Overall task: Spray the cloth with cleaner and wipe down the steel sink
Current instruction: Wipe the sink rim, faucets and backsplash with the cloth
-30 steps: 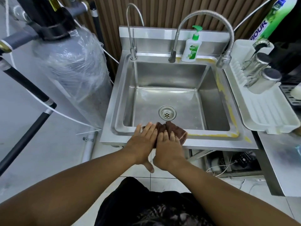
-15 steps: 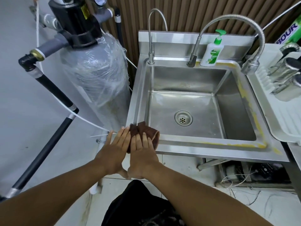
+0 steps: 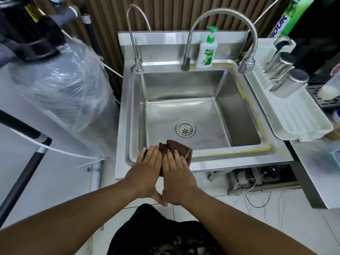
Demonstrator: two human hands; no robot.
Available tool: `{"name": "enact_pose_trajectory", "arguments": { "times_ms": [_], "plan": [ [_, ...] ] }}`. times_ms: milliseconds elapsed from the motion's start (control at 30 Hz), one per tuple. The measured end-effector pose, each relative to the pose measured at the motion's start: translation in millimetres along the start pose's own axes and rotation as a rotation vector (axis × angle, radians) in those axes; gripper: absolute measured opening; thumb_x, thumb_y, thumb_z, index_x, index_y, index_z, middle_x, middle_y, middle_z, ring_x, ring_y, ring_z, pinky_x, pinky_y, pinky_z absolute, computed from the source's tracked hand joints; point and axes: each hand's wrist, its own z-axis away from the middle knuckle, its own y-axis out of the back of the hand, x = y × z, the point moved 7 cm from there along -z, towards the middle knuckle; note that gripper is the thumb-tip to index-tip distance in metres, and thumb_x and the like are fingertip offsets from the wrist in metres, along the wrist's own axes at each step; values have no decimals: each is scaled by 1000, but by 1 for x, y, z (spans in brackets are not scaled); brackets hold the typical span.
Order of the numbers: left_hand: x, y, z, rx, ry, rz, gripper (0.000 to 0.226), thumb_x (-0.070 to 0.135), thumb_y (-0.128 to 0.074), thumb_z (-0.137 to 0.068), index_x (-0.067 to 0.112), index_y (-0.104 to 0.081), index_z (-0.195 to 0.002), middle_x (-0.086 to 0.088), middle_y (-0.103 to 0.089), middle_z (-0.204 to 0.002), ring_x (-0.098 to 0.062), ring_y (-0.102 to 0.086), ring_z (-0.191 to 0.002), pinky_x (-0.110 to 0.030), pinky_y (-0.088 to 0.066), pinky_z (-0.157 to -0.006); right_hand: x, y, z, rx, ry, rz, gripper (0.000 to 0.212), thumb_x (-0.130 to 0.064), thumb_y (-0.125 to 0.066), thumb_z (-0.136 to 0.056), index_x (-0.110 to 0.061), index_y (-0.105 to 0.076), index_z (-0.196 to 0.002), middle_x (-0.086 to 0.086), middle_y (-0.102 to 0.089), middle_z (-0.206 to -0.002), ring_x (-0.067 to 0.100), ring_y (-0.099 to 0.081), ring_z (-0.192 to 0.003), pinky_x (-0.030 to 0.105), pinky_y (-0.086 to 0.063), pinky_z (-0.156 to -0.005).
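Way off to the left of the hands there's a big grey tank wrapped in clear plastic film [image 3: 62,92], with a black-and-silver pole [image 3: 22,168] leaning across in front of it. Then the hands themselves: the left hand [image 3: 147,168] is laid flat, fingers straight and close together, palm down on the front rim of the square stainless steel sink [image 3: 230,161], pressing on the left edge of a crumpled dark brown cloth [image 3: 176,148]. The right hand [image 3: 176,172] is right beside it, thumbs touching, also flat with fingers extended and pressing down on the same cloth, so neither hand is pinching or gripping, just palms pushing. The cloth sits on the near rim toward the sink's left front corner, bunched up past the fingertips and poking slightly over the basin edge. Just beyond the cloth is the round metal drain strainer [image 3: 185,129] in the basin floor. Far behind the hands, at the back rim, there's a thin gooseneck tap [image 3: 135,39] on the left, a flexible coiled steel faucet [image 3: 226,17] arching to the right, and a white soap pump bottle with a green top [image 3: 207,50] between their bases. Yellowish residue runs along the rim to the right of the hands. Further right is a white plastic drying rack [image 3: 298,118] holding shiny steel cups [image 3: 290,81].
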Motion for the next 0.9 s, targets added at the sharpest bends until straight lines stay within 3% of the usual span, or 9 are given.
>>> {"name": "enact_pose_trajectory", "arguments": {
  "times_ms": [133,400,700,900],
  "plan": [
    [33,4,-26,-11,-64,-21,166,100,-49,-38,1,9,-158,-19,19,-166,-31,30,-149,-49,14,-123,39,2,13,8,-68,-12,122,-55,-65,-82,-2,17,-155,16,16,-165,36,19,-151,47,12,-121],
    [103,17,-70,-43,-149,-43,166,97,-61,-43,3,13,-158,-17,21,-165,-31,29,-150,-51,11,-123,111,-3,37,-24,-171,-12,131,-55,-73,-76,-3,17,-155,15,16,-166,35,17,-152,47,10,-122],
    [180,31,-121,-42,-209,-47,166,94,-66,-42,5,11,-158,-16,19,-166,-29,29,-150,-49,14,-122,198,-7,62,-71,-245,-6,125,-55,-70,-81,-4,16,-156,14,15,-166,34,14,-153,46,8,-122],
    [200,35,-133,-25,-200,-81,165,93,-68,-42,3,6,-159,-17,15,-167,-31,25,-151,-52,14,-122,215,-7,72,-77,-275,-49,119,-51,-64,-84,-1,18,-155,16,20,-164,35,22,-150,49,9,-123]
  ]
}}
